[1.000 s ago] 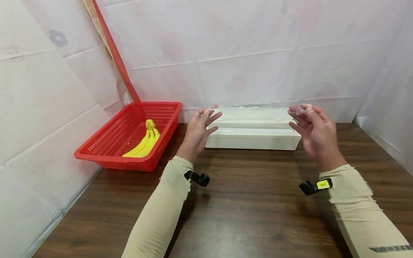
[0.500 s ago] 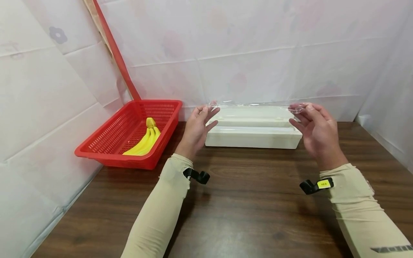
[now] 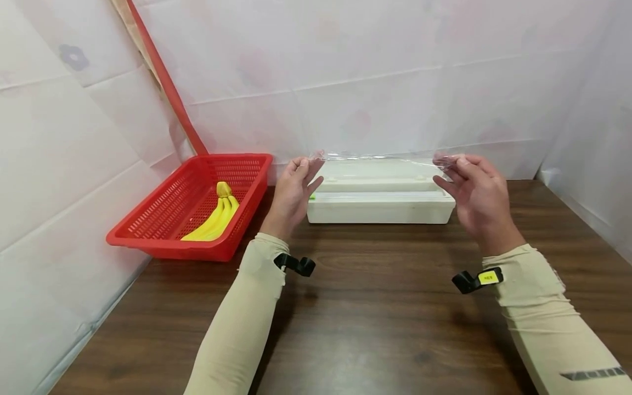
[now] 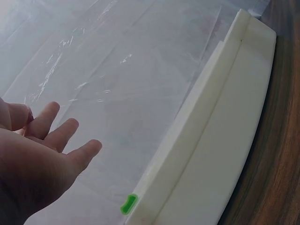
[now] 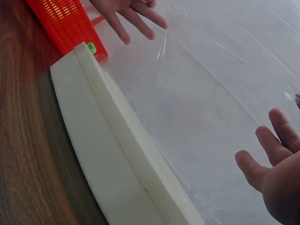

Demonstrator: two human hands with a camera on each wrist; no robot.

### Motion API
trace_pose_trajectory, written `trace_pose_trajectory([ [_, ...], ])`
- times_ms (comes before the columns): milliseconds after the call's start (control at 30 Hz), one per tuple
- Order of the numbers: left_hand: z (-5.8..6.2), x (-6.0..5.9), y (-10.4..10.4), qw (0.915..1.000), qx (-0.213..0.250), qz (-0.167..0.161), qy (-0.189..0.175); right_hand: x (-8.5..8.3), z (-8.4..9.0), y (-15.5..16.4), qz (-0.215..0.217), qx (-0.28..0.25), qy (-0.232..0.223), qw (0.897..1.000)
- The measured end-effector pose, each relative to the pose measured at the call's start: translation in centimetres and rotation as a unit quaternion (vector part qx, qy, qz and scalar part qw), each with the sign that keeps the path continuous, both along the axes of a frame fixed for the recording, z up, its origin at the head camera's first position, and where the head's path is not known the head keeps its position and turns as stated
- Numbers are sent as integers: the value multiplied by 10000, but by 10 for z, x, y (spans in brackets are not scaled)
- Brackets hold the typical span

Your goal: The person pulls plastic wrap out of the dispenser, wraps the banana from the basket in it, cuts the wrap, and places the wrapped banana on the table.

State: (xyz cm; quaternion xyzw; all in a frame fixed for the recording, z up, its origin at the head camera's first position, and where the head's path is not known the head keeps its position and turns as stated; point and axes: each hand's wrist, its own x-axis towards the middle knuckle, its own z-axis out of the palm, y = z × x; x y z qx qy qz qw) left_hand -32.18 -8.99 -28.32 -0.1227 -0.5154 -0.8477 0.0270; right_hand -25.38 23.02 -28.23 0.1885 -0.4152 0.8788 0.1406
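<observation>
While the left hand (image 3: pixel 290 192) and the right hand (image 3: pixel 482 200) hover well apart above the tabletop (image 3: pixel 370 307), each pinches clear film (image 3: pixel 380 156) between thumb and forefinger; the other fingers are spread, holding nothing. Film spans the gap between the grips, and appears to slope down to the white box (image 3: pixel 380 213) just beyond and below them. Relation judged decisive: the box's long axis lies roughly parallel to the line joining the two pinches, one end near each hand, neither clearly nearer. A green tab (image 4: pixel 129 204) marks its left end. Farther out, left of the left grip: red basket (image 3: pixel 168 250), with yellow bananas (image 3: pixel 215 220) inside. Left hand is nearer to these.
</observation>
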Motion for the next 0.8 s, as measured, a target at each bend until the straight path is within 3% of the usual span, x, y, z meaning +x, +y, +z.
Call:
trace_pose_trajectory([
  [300, 2, 4, -3, 9999, -28, -85, 50, 3, 0, -1, -62, 157, 80, 9998],
  [800, 4, 9, 4, 9997, 153, -1, 208, 9, 1, 3, 339, -153, 418, 9984],
])
